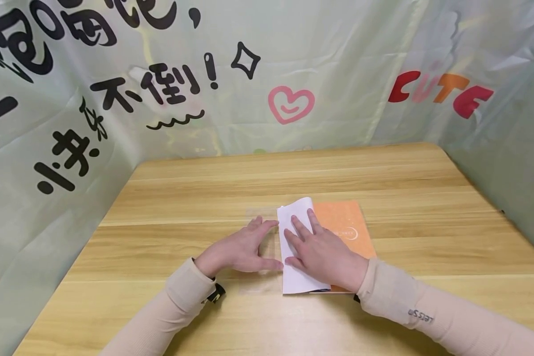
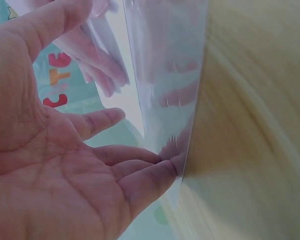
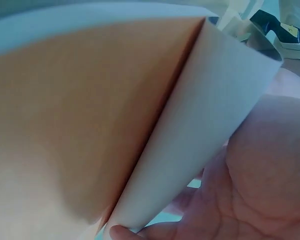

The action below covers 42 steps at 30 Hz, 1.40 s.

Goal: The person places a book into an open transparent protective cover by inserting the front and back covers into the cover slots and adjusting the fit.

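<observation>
An orange booklet (image 1: 340,213) lies on the table, with a white cover sheet (image 1: 297,283) folded over its left part. My right hand (image 1: 324,254) rests on the white sheet with fingers spread. In the right wrist view the white sheet (image 3: 180,115) bulges in a curve beside the orange surface (image 3: 85,105). Clear plastic film (image 1: 264,283) extends left from the booklet. My left hand (image 1: 242,249) is at the sheet's left edge, thumb and fingers apart. The left wrist view has its fingertips against the clear film (image 2: 162,45).
The wooden table (image 1: 196,193) reaches back to a pale fabric backdrop (image 1: 338,59) with printed lettering and a pink heart (image 1: 291,118). More of this fabric hangs at both sides. A dark wrist strap (image 1: 215,293) shows below the left cuff.
</observation>
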Tool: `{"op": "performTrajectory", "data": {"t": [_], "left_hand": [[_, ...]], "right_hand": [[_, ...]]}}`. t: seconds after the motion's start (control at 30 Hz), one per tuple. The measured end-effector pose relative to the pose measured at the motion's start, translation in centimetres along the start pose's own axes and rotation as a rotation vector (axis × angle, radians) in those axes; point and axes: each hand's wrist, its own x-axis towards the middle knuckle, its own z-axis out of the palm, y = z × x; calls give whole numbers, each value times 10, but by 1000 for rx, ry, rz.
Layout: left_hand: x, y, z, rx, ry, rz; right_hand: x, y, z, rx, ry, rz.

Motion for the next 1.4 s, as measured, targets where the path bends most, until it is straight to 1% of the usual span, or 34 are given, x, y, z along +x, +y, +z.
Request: {"op": "performTrajectory", "data": {"t": [0.2, 0.33, 0.57, 0.8, 0.93, 1.03, 1.17, 1.4], "left_hand": [[1, -1, 1, 7, 3, 20], [1, -1, 1, 7, 3, 10], [1, -1, 2, 5, 1, -9], [1, 0, 1, -3, 0, -11], [1, -1, 1, -12, 5, 0], [0, -4, 1, -18, 15, 22], [-1, -7, 1, 6, 26, 39], [-1, -7, 2, 77, 44, 20]], "right_hand": [[1, -3, -2, 14, -5, 40], [3, -5, -3, 14, -12, 62], [4, -8, -4, -6, -27, 66], [6, -10, -3, -13, -51, 88], [7, -11, -2, -27, -53, 93], [7, -12, -1, -31, -42, 97], [7, -14, -1, -27, -34, 101], [8, -16, -1, -33, -26, 103]]}}
